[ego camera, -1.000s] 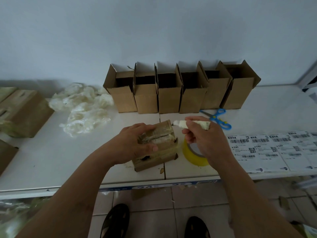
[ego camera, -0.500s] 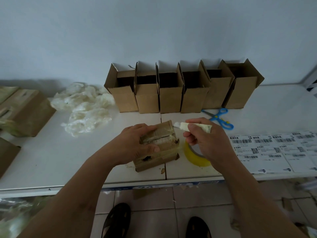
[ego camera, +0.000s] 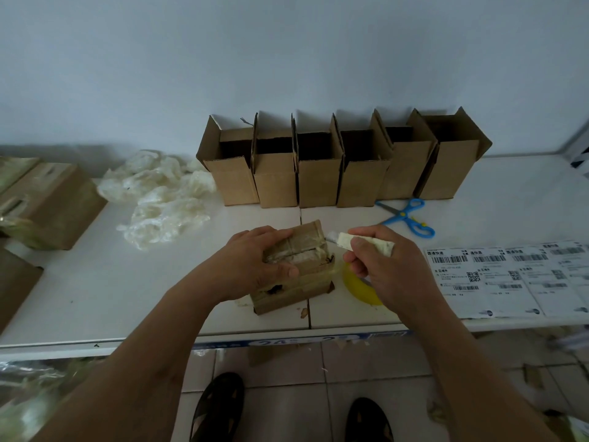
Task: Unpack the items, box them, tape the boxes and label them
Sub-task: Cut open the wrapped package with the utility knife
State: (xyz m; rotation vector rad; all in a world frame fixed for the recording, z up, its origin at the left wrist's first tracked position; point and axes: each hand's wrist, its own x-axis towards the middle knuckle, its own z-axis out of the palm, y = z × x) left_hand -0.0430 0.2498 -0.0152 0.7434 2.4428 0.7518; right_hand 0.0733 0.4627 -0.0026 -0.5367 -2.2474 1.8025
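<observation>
Cardboard parcel (ego camera: pixel 294 275) half hidden under left hand (ego camera: pixel 255 266), tape roll (ego camera: pixel 361 287) behind right hand (ego camera: pixel 387 269)

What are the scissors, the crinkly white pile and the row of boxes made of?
Scissors: the blue handles look like smooth plastic; the blades are too small to judge. Pile: probably thin plastic film, since it is see-through, shiny and crumpled. Boxes: brown cardboard, matte, with stiff folded flaps standing open.
</observation>
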